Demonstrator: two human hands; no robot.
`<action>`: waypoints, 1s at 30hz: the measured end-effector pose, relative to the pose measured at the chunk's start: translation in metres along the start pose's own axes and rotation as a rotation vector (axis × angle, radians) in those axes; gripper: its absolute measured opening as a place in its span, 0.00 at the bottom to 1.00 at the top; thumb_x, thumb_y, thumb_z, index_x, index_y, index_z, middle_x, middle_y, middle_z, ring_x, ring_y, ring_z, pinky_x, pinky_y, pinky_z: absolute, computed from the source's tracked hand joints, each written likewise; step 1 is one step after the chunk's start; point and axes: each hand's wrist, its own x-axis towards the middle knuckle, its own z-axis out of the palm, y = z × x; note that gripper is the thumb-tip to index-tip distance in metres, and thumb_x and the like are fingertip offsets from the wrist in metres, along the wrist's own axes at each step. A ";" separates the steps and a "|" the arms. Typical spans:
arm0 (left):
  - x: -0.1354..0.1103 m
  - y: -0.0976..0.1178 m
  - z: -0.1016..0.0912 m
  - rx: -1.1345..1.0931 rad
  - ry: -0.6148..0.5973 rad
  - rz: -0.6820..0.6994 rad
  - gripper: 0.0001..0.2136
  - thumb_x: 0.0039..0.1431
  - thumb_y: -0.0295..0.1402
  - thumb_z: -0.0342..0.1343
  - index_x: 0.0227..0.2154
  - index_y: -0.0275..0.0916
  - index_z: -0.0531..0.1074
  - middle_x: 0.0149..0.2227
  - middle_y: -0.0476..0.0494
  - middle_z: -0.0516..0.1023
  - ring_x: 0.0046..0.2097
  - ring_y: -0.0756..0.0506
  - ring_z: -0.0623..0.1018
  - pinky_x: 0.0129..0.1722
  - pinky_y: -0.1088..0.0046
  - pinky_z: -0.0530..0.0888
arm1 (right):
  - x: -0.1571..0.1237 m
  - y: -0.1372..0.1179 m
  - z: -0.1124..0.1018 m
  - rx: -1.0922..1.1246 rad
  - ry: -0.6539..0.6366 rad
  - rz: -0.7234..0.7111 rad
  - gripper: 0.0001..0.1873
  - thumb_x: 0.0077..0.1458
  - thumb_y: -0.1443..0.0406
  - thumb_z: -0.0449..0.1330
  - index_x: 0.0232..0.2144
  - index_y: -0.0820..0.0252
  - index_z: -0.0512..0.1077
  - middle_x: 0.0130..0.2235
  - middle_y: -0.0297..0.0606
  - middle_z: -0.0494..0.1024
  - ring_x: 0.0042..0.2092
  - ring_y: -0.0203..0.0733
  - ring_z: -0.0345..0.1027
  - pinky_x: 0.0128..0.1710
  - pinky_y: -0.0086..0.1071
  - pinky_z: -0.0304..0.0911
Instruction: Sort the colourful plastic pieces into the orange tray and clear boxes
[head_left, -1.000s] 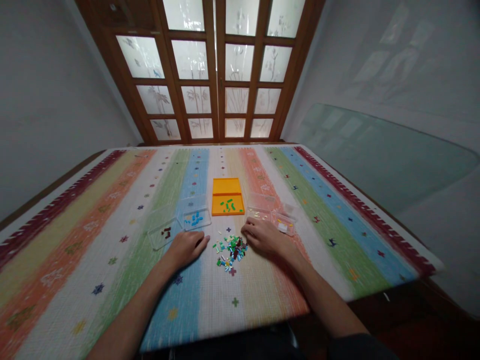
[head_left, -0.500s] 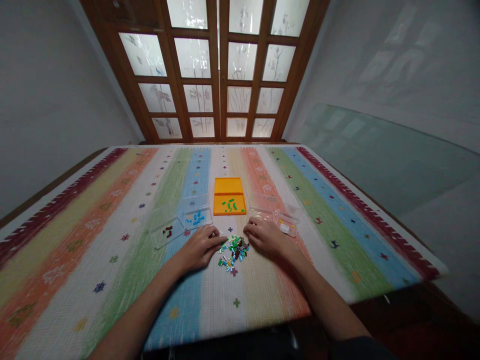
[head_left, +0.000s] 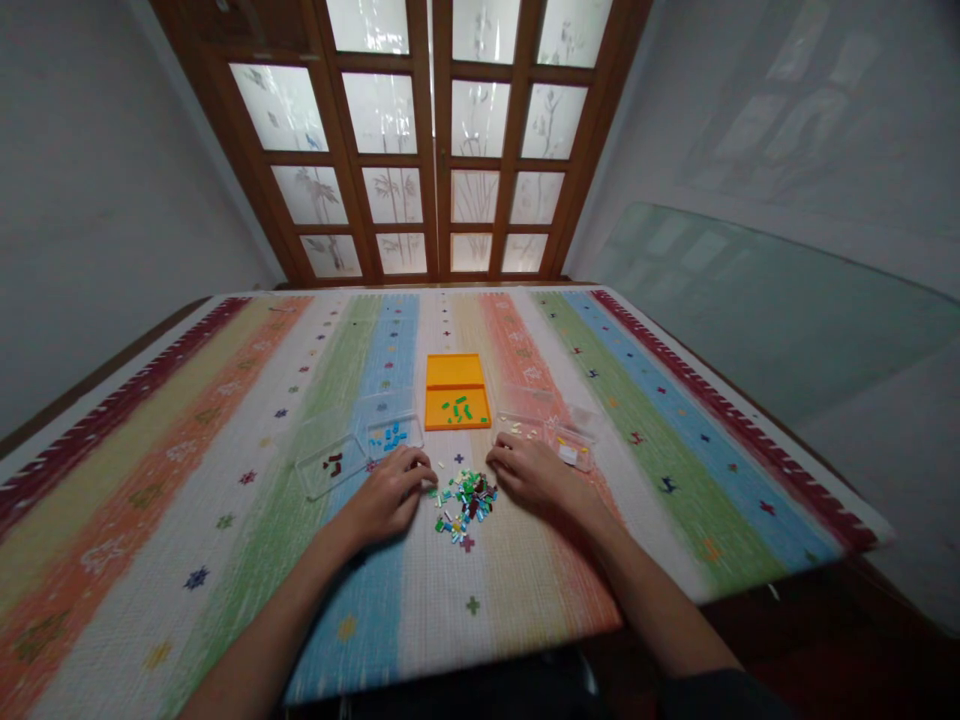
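Observation:
A loose pile of small coloured pieces (head_left: 471, 498) that look like toy bricks, in green, blue, dark red, white and yellow, lies on the striped tablecloth. At its left edge is my left hand (head_left: 394, 490), resting low with fingers curled and the fingertips by a few stray pieces. My right hand (head_left: 534, 470) sits against the right edge of the pile, its fingers bent and pressed together. Whatever either hand may pinch is too small to make out. Just beyond the pile stands an open orange case (head_left: 456, 372) with several green pieces (head_left: 460, 408) inside.
Left of the case are a clear box with blue pieces (head_left: 391, 436) and another with dark red pieces (head_left: 333, 464). On the right, a clear box holds pale pieces (head_left: 517, 427), and one beside it holds yellow pieces (head_left: 583, 450). The tablecloth (head_left: 247, 570) covers the table.
My left hand has drawn back slightly left from the pile, and its outstretched finger has curled in. A pale piece now shows above the pile's left side. My right hand has barely moved.

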 end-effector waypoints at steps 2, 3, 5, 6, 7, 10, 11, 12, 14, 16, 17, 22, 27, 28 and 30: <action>-0.002 0.002 -0.003 -0.012 0.013 -0.011 0.15 0.60 0.22 0.49 0.45 0.40 0.76 0.45 0.40 0.74 0.48 0.40 0.74 0.49 0.60 0.74 | 0.000 0.000 0.000 0.001 0.004 0.000 0.10 0.64 0.71 0.54 0.37 0.61 0.76 0.41 0.41 0.76 0.35 0.38 0.63 0.34 0.33 0.50; -0.002 0.003 -0.004 -0.018 0.008 -0.009 0.16 0.60 0.22 0.50 0.47 0.41 0.75 0.45 0.40 0.74 0.48 0.40 0.74 0.49 0.60 0.74 | 0.000 0.000 0.000 0.003 0.007 0.001 0.10 0.64 0.71 0.54 0.37 0.61 0.76 0.41 0.41 0.76 0.35 0.38 0.63 0.34 0.33 0.50; -0.002 0.004 -0.004 -0.029 -0.019 0.003 0.18 0.60 0.23 0.50 0.50 0.42 0.75 0.46 0.40 0.74 0.49 0.40 0.73 0.50 0.59 0.73 | -0.001 0.000 0.001 0.008 0.011 0.002 0.10 0.64 0.71 0.54 0.37 0.61 0.76 0.41 0.41 0.76 0.35 0.38 0.63 0.34 0.33 0.51; -0.002 0.004 -0.003 -0.035 -0.035 0.010 0.18 0.59 0.23 0.50 0.50 0.42 0.75 0.46 0.40 0.73 0.49 0.40 0.73 0.50 0.59 0.73 | -0.001 0.001 0.001 0.009 0.011 0.002 0.10 0.64 0.71 0.55 0.38 0.61 0.76 0.41 0.41 0.76 0.36 0.38 0.63 0.34 0.33 0.51; -0.002 0.005 -0.002 -0.041 -0.049 0.015 0.19 0.59 0.24 0.51 0.51 0.42 0.74 0.46 0.40 0.73 0.48 0.40 0.73 0.50 0.59 0.73 | 0.000 0.001 0.001 0.008 0.009 0.001 0.09 0.64 0.71 0.55 0.38 0.61 0.76 0.41 0.41 0.76 0.36 0.38 0.63 0.34 0.33 0.51; 0.000 0.005 0.002 -0.045 -0.087 0.014 0.21 0.58 0.23 0.50 0.53 0.42 0.74 0.45 0.40 0.72 0.47 0.41 0.73 0.49 0.59 0.74 | 0.000 0.002 0.002 -0.001 -0.001 -0.001 0.09 0.64 0.71 0.55 0.38 0.61 0.76 0.41 0.41 0.76 0.36 0.38 0.64 0.34 0.33 0.51; 0.001 0.006 0.003 -0.039 -0.096 0.012 0.22 0.57 0.22 0.50 0.52 0.42 0.74 0.44 0.40 0.72 0.47 0.41 0.72 0.49 0.60 0.74 | 0.000 0.002 0.002 -0.002 -0.002 -0.002 0.10 0.64 0.71 0.55 0.38 0.61 0.76 0.41 0.41 0.76 0.36 0.38 0.64 0.34 0.33 0.51; 0.002 0.006 0.004 -0.031 -0.106 0.011 0.22 0.56 0.22 0.50 0.52 0.43 0.74 0.44 0.40 0.72 0.46 0.41 0.72 0.48 0.60 0.73 | 0.000 0.002 0.002 -0.004 -0.001 -0.002 0.10 0.64 0.71 0.55 0.38 0.61 0.76 0.41 0.41 0.76 0.36 0.39 0.64 0.34 0.33 0.51; 0.003 0.007 0.004 -0.018 -0.114 0.004 0.21 0.54 0.21 0.50 0.49 0.41 0.75 0.43 0.41 0.71 0.46 0.41 0.72 0.48 0.60 0.73 | 0.000 0.001 0.001 -0.008 0.001 -0.001 0.10 0.64 0.71 0.55 0.37 0.61 0.76 0.41 0.41 0.76 0.36 0.39 0.64 0.34 0.33 0.51; 0.003 0.007 0.003 -0.021 -0.101 -0.007 0.17 0.55 0.22 0.50 0.45 0.40 0.75 0.43 0.40 0.71 0.47 0.41 0.72 0.49 0.60 0.73 | 0.000 0.000 0.000 -0.012 0.001 0.002 0.10 0.64 0.71 0.54 0.37 0.61 0.76 0.41 0.41 0.76 0.36 0.38 0.64 0.34 0.33 0.51; 0.003 0.008 0.003 -0.028 -0.091 -0.014 0.15 0.55 0.22 0.50 0.42 0.39 0.75 0.44 0.40 0.71 0.47 0.41 0.72 0.49 0.60 0.73 | 0.000 0.000 0.000 -0.013 -0.002 0.001 0.10 0.64 0.71 0.54 0.37 0.61 0.76 0.41 0.42 0.76 0.36 0.38 0.64 0.34 0.33 0.51; 0.000 0.009 -0.002 -0.054 -0.077 -0.023 0.14 0.56 0.24 0.50 0.45 0.39 0.73 0.44 0.40 0.72 0.48 0.41 0.72 0.51 0.60 0.72 | 0.000 0.000 -0.001 -0.018 -0.009 0.007 0.10 0.65 0.70 0.54 0.37 0.61 0.76 0.41 0.41 0.76 0.36 0.39 0.64 0.34 0.33 0.50; 0.000 0.009 0.000 -0.048 -0.133 -0.009 0.15 0.60 0.27 0.52 0.48 0.40 0.75 0.43 0.41 0.71 0.45 0.41 0.72 0.48 0.60 0.73 | 0.000 0.003 0.003 -0.005 0.001 -0.003 0.09 0.64 0.71 0.55 0.38 0.61 0.76 0.41 0.41 0.76 0.36 0.38 0.63 0.34 0.33 0.50; 0.000 0.009 0.000 -0.047 -0.138 -0.011 0.14 0.60 0.27 0.52 0.47 0.40 0.75 0.42 0.41 0.71 0.45 0.41 0.72 0.48 0.60 0.74 | 0.000 0.004 0.004 -0.005 0.003 -0.003 0.09 0.64 0.71 0.55 0.38 0.61 0.76 0.41 0.41 0.76 0.36 0.38 0.63 0.34 0.33 0.49; -0.001 0.008 0.000 -0.053 -0.138 -0.017 0.13 0.61 0.27 0.52 0.46 0.40 0.76 0.43 0.40 0.71 0.45 0.41 0.73 0.48 0.60 0.74 | 0.000 0.004 0.005 -0.002 0.009 -0.005 0.09 0.64 0.71 0.55 0.37 0.61 0.76 0.41 0.41 0.76 0.36 0.38 0.63 0.34 0.33 0.49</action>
